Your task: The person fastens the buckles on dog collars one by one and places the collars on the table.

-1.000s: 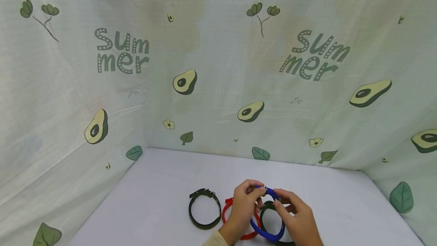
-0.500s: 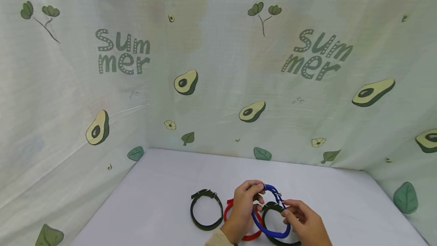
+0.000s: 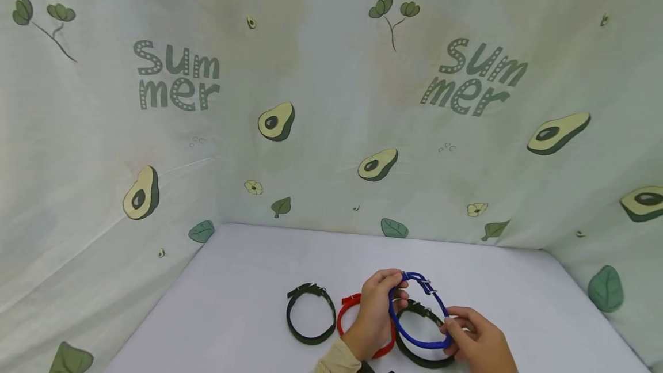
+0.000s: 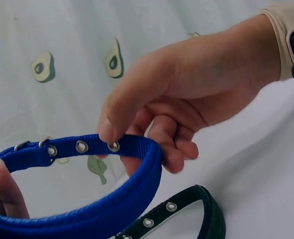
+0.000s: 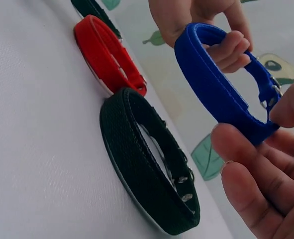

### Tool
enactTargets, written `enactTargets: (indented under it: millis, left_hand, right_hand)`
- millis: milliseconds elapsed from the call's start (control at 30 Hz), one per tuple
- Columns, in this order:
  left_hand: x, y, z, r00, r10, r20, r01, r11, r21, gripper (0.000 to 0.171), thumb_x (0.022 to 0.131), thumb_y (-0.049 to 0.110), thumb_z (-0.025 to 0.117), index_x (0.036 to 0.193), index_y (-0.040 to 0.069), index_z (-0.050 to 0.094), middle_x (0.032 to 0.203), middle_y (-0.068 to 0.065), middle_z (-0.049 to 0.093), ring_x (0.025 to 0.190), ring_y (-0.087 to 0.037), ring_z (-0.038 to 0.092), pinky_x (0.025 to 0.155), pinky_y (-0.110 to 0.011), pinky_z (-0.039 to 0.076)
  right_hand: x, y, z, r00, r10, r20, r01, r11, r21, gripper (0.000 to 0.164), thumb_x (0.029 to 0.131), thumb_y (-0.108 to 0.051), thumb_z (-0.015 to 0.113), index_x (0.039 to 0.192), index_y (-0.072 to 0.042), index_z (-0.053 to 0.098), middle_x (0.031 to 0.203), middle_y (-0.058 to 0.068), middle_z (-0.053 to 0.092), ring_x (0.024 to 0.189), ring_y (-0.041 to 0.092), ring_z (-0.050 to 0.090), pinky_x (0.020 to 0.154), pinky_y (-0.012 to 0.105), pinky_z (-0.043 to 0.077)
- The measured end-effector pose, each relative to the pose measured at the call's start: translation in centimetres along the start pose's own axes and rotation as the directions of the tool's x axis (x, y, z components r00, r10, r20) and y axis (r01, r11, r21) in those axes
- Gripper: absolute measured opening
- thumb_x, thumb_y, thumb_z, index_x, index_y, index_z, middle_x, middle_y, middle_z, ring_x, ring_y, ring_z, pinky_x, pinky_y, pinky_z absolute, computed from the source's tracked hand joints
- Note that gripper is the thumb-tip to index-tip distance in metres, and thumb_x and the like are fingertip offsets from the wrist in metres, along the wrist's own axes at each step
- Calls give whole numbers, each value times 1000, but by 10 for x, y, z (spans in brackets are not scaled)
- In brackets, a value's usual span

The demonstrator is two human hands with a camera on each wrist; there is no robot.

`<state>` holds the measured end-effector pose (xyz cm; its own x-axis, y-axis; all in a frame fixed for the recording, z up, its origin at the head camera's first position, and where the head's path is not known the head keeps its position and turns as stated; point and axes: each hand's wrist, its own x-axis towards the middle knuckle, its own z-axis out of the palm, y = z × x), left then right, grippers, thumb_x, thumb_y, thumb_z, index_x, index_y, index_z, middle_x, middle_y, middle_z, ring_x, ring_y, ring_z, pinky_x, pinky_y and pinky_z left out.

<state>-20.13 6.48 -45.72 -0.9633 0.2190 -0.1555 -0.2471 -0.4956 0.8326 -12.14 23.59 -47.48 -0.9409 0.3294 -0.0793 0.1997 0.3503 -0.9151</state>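
A blue collar point(image 3: 418, 343), buckled into a ring with metal eyelets, is held up between both hands in the head view. My left hand point(image 3: 377, 309) pinches its upper left side between thumb and fingers, over the eyelet strap in the left wrist view. On the lower right side, my right hand point(image 3: 479, 335) grips the band near the buckle. Behind and below the blue ring lies a dark green collar point(image 5: 149, 169), standing on its edge on the white table. Left of that, a red collar point(image 5: 104, 55) is partly hidden behind my left hand in the head view.
Another dark green collar point(image 3: 311, 339) lies at the left of the row on the white table point(image 3: 248, 304). A pale cloth wall point(image 3: 321, 73) printed with avocados and leaves closes off the back and sides.
My right hand has slid from the top of the blue collar down to its lower right side, moving right. The collar has opened into a rounder ring; my left hand keeps its hold.
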Motion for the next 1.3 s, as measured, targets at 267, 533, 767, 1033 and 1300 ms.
enactTargets:
  millis: [267, 533, 767, 1033, 1300]
  left_hand:
    - [5, 4, -4, 994, -25, 108, 5, 984, 178, 15, 97, 12, 63, 109, 3, 64, 94, -13, 69, 75, -18, 69, 73, -31, 58]
    - [6, -4, 6, 994, -11, 110, -44, 874, 485, 14, 93, 11, 70, 104, 16, 75, 93, -1, 65, 85, -17, 63, 78, -36, 58]
    - [5, -10, 9, 988, 62, 142, -139, 763, 631, 22, 89, 9, 73, 107, 20, 77, 89, 5, 59, 80, -10, 58, 68, -25, 53]
    - [8, -19, 19, 965, 159, 206, -256, 723, 641, 24, 85, 5, 76, 106, 16, 73, 86, 9, 61, 76, -3, 59, 64, -20, 52]
    - [1, -33, 38, 978, 105, 183, -206, 667, 716, 29, 80, 8, 82, 103, 22, 73, 84, 14, 60, 76, 1, 58, 66, -21, 52]
  right_hand:
    - [5, 2, -8, 997, -20, -73, 20, 1000, -2, 35, 99, -15, 62, 126, 8, 59, 92, 14, 71, 63, 21, 67, 57, 30, 56]
    - [8, 21, -25, 992, 63, -111, -63, 998, 2, 37, 99, -18, 61, 125, 9, 59, 88, 12, 72, 63, 24, 67, 57, 31, 56]
    - [16, 27, -32, 992, 66, -109, -69, 997, -24, 38, 99, -20, 63, 120, 11, 61, 86, 11, 73, 61, 24, 66, 55, 31, 55]
    - [36, 45, -42, 982, 137, -131, -146, 987, -62, 40, 98, -28, 64, 115, 9, 64, 82, 7, 72, 62, 24, 63, 54, 32, 52]
    - [43, 70, -58, 951, 212, -227, -242, 964, -113, 39, 95, -28, 66, 107, 10, 68, 69, 5, 65, 58, 24, 62, 51, 35, 50]
